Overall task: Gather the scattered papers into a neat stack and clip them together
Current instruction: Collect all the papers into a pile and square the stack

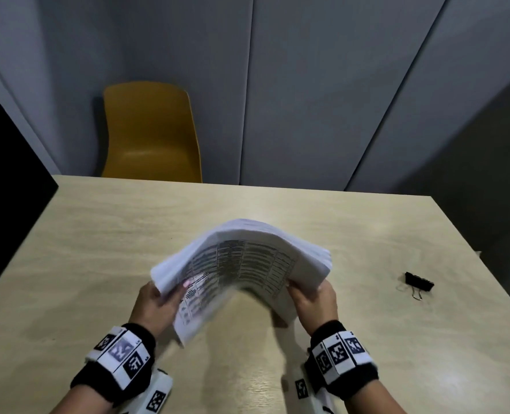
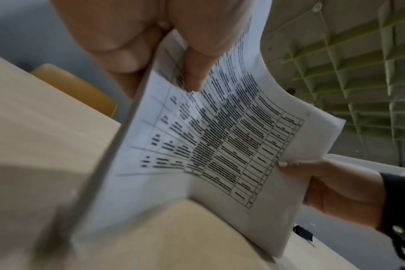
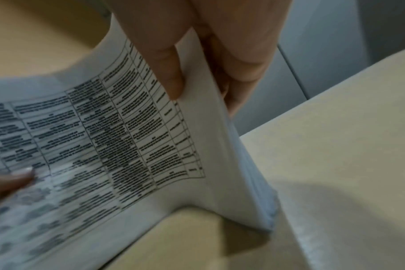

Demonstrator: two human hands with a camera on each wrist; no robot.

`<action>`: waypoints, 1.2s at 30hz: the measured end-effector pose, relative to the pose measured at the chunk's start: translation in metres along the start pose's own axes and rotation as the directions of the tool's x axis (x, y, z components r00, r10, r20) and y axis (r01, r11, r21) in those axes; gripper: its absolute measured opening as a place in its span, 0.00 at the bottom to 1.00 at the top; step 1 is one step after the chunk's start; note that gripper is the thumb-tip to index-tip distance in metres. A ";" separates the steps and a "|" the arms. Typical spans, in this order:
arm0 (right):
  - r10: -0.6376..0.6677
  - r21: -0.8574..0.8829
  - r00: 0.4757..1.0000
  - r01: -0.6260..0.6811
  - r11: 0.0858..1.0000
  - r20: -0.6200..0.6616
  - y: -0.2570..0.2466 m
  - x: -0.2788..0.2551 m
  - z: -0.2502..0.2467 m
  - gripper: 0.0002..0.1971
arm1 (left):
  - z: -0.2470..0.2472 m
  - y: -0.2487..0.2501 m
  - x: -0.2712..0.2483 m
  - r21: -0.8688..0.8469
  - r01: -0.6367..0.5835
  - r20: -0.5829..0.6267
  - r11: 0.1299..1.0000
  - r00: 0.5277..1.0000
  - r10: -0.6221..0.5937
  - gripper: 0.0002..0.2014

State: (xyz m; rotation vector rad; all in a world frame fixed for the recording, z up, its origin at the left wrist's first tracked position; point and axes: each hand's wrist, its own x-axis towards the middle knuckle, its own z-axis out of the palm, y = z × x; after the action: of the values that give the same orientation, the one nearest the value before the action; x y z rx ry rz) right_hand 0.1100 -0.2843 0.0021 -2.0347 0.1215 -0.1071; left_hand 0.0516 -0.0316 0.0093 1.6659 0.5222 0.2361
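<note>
A stack of white papers (image 1: pixel 241 264) printed with a table arches upward above the table's middle, its near side blurred. My left hand (image 1: pixel 158 300) grips the stack's left edge, thumb on the printed face and fingers behind. My right hand (image 1: pixel 313 297) grips the right edge the same way. In the left wrist view the papers (image 2: pixel 220 138) run from my left hand (image 2: pixel 169 47) across to my right hand (image 2: pixel 331 184). In the right wrist view my right hand (image 3: pixel 197 54) pinches the papers (image 3: pixel 118 127). A black binder clip (image 1: pixel 418 282) lies on the table to the right, apart from both hands.
The light wooden table (image 1: pixel 98 234) spans the view. A yellow chair (image 1: pixel 152 132) stands behind its far edge, before grey wall panels. A black object (image 1: pixel 5 189) sits at the left edge of the table.
</note>
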 end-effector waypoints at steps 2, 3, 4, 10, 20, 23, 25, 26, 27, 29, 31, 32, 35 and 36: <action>-0.019 0.029 0.993 0.023 0.999 -0.113 -0.002 -0.001 0.001 0.28 | -0.002 -0.001 0.001 -0.022 0.024 0.013 0.999 1.000 -0.024 0.05; -0.012 0.044 0.985 0.020 0.999 -0.172 -0.002 0.000 0.002 0.37 | -0.002 0.000 -0.001 -0.060 0.040 0.016 0.997 0.999 -0.039 0.06; 0.018 0.073 0.977 -0.003 0.997 -0.213 -0.003 0.001 0.003 0.44 | -0.001 0.002 -0.003 -0.123 0.061 0.015 0.991 0.998 -0.060 0.08; 0.341 0.725 0.875 -0.478 0.496 0.344 -0.031 -0.010 0.011 0.41 | 0.022 0.014 -0.021 -0.512 0.262 0.196 0.818 0.963 -0.186 0.09; 0.023 0.730 0.947 -0.262 0.631 0.320 -0.050 0.010 -0.034 0.12 | -0.019 0.028 0.003 -0.596 0.233 0.341 0.769 0.940 -0.021 0.18; -0.053 0.634 0.935 -0.195 0.748 0.351 -0.047 0.015 -0.039 0.13 | -0.030 0.045 0.012 -0.389 0.156 0.508 0.908 0.858 0.070 0.42; -0.077 0.560 0.916 -0.172 0.810 0.393 -0.050 0.013 -0.033 0.08 | -0.026 0.055 0.017 -0.329 0.068 0.491 0.942 0.864 0.109 0.42; -0.081 0.529 0.909 -0.163 0.833 0.408 -0.053 0.010 -0.030 0.06 | -0.020 0.058 0.019 -0.303 0.021 0.430 0.953 0.895 0.117 0.40; -0.090 0.495 0.909 -0.136 0.858 0.406 -0.052 0.007 -0.025 0.08 | -0.015 0.058 0.020 -0.274 -0.019 0.364 0.961 0.924 0.122 0.37; -0.080 0.456 0.925 -0.106 0.884 0.372 -0.052 0.004 -0.014 0.06 | -0.005 0.054 0.018 -0.246 -0.086 0.259 0.965 0.954 0.151 0.24; -0.086 0.468 0.954 -0.061 0.882 0.287 -0.051 0.001 -0.006 0.06 | 0.004 0.051 0.010 -0.221 -0.149 0.197 0.964 0.961 0.194 0.07; -0.094 0.472 0.965 -0.035 0.881 0.246 -0.049 0.000 -0.003 0.07 | 0.008 0.053 0.005 -0.205 -0.182 0.176 0.962 0.960 0.219 0.05; -0.128 0.450 0.975 0.033 0.893 0.183 -0.050 -0.002 -0.001 0.03 | 0.010 0.054 0.001 -0.168 -0.246 0.165 0.955 0.948 0.273 0.11; -0.127 0.456 0.974 0.028 0.890 0.187 -0.049 -0.001 -0.002 0.02 | 0.009 0.054 0.002 -0.147 -0.265 0.174 0.953 0.941 0.289 0.11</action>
State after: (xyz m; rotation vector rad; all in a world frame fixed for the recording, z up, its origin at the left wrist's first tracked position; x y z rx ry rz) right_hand 0.1112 -0.2636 0.0466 -1.5709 -0.1135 0.0319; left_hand 0.0683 -0.0434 0.0598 1.6192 0.1212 0.3023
